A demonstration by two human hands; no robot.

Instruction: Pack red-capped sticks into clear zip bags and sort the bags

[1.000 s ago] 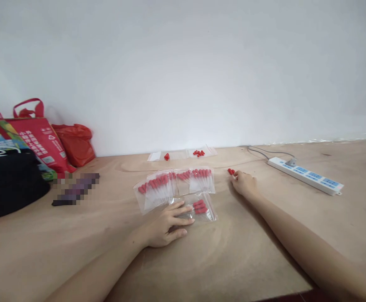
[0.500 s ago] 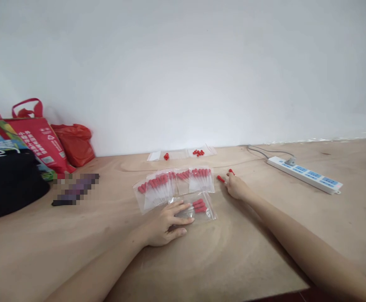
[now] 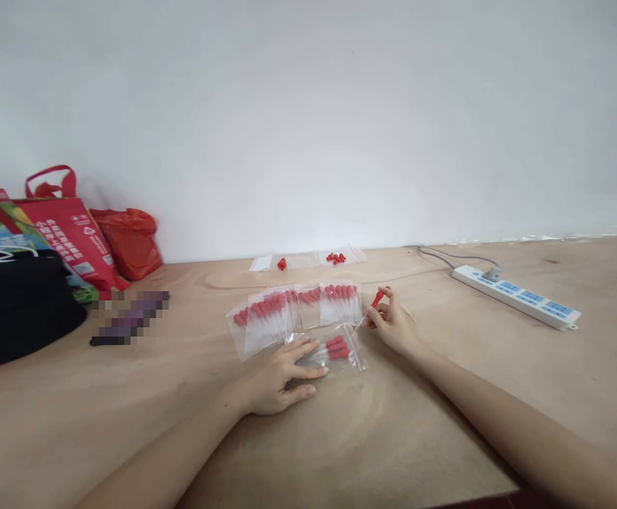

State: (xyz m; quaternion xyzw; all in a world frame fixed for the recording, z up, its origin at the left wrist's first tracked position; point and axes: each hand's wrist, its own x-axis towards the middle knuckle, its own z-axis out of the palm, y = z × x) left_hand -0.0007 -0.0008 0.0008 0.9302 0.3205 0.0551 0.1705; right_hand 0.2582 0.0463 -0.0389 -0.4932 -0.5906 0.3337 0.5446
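Note:
My left hand point(image 3: 290, 378) lies with spread fingers on a clear zip bag point(image 3: 353, 359) that contains several red-bulbed droppers point(image 3: 337, 346). Between the fingers of my right hand point(image 3: 393, 324), a dropper point(image 3: 378, 298) is pinched by its red bulb. Its thin tube slants down and left, close to the bag's right end. Behind that hand another thin tube point(image 3: 408, 312) shows in part, with a bit of red near the fingertips. Just beyond the hands, overlapping clear bags point(image 3: 255, 341) hold more red-bulbed droppers.
Against the wall, flat clear bags point(image 3: 302, 261) have small red pieces point(image 3: 336, 259) on them. A plugged-in power strip point(image 3: 520, 297) lies at the right. On the left are a black cloth item point(image 3: 16, 307), a red bag point(image 3: 131, 240), a printed shopping bag point(image 3: 69, 230) and a blurred-out dark object point(image 3: 131, 318).
My right hand has picked up a dropper from the table and turned, so its tube now points toward the bag. My left hand stays in place on the bag.

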